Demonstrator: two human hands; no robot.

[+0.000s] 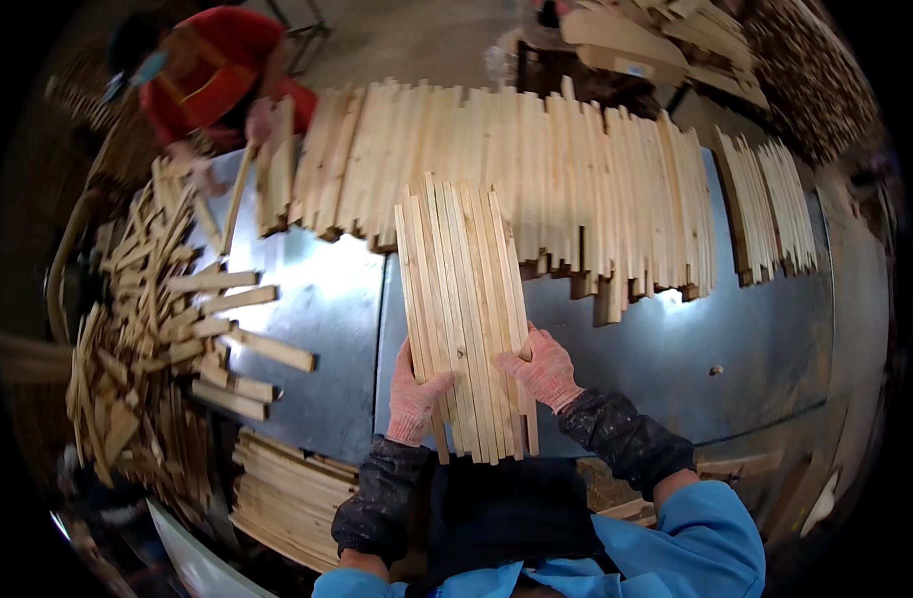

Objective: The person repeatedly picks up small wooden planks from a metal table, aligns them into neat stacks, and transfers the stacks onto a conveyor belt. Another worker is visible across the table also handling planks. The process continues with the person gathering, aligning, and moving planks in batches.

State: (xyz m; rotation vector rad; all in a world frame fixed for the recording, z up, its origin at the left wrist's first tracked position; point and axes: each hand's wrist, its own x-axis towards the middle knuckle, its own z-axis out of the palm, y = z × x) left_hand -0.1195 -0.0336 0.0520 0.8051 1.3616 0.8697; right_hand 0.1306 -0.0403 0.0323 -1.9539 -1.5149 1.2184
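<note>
Between my two gloved hands is a bundle of wooden strips (463,299), held side by side with uneven ends. My left hand (413,401) grips its left edge, thumb across the front. My right hand (546,369) clasps the right edge the same way, a little higher. The fingers behind the bundle are hidden. Beyond it, a long row of similar strips (616,189) lies packed together on the metal table (616,369), partly covered by the bundle's upper end.
At the left is a jumbled heap of loose wood pieces (157,289). A co-worker in red (212,75) handles strips at the far left. Two smaller strip groups (765,204) lie at the right. Stacked boards (292,498) sit below the table's near left edge.
</note>
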